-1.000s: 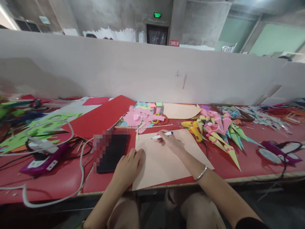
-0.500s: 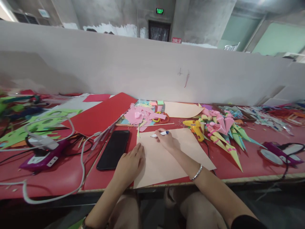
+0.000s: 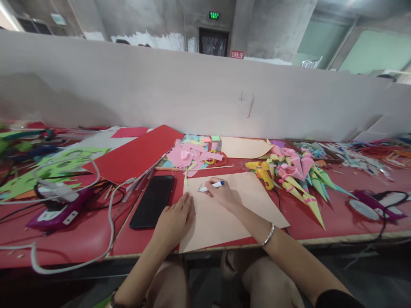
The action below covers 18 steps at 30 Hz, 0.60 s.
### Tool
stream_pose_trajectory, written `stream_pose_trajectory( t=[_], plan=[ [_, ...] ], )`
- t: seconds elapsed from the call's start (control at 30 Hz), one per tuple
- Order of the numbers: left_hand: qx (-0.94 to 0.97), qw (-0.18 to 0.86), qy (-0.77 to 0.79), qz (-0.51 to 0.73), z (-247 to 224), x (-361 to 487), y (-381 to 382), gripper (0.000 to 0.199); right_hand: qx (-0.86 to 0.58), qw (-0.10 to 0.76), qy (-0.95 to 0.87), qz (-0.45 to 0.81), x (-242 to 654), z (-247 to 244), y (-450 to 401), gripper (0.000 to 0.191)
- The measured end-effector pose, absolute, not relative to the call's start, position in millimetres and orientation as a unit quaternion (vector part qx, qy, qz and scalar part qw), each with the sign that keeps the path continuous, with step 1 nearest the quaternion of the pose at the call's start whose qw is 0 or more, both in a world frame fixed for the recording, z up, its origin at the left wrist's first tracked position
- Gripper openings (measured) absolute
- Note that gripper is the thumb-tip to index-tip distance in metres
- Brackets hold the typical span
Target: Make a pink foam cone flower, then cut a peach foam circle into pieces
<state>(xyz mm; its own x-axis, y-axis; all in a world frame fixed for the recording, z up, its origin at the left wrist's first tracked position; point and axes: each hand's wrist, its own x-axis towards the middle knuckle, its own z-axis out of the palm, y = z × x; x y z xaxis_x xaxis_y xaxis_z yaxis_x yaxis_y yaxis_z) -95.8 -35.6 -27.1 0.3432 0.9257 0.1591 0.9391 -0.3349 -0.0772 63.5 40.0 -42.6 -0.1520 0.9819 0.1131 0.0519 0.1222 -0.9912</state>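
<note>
A large peach sheet (image 3: 224, 226) lies on the red table in front of me. My right hand (image 3: 220, 192) is closed around a white marker with a blue end (image 3: 216, 185), its tip on the sheet's upper left part. A short dark curved line (image 3: 200, 187) shows beside the tip. Resting flat over the sheet's left edge, my left hand (image 3: 176, 216) has its fingers stretched out and holds nothing. Just left of it is a black phone (image 3: 152, 202).
A yellow glue gun (image 3: 263, 173) and pink and yellow paper cones (image 3: 298, 175) lie right of the sheet. Pink scraps (image 3: 184, 155) and scissors (image 3: 211, 161) lie behind it. Purple power strips (image 3: 61, 209) with cables stand at both sides, and a red sheet (image 3: 135, 154) at back left.
My right hand has moved slightly down and left with the marker, and a short dark curve now shows on the sheet. My left hand has stayed in place.
</note>
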Motion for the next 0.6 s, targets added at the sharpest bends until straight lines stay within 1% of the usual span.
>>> stream_pose_trajectory(
  t=[0.27, 0.6],
  plan=[
    [-0.817, 0.087, -0.568, -0.059, -34.4, -97.3, -33.1, 0.042, -0.414, 0.439, -0.598, 0.527, 69.2, -35.1, 15.9, 0.022],
    [-0.817, 0.081, -0.570, -0.048, -33.8, -97.7, -32.6, 0.041, -0.417, 0.400, -0.594, 0.560, 88.4, -34.2, -14.1, 0.022]
  ],
)
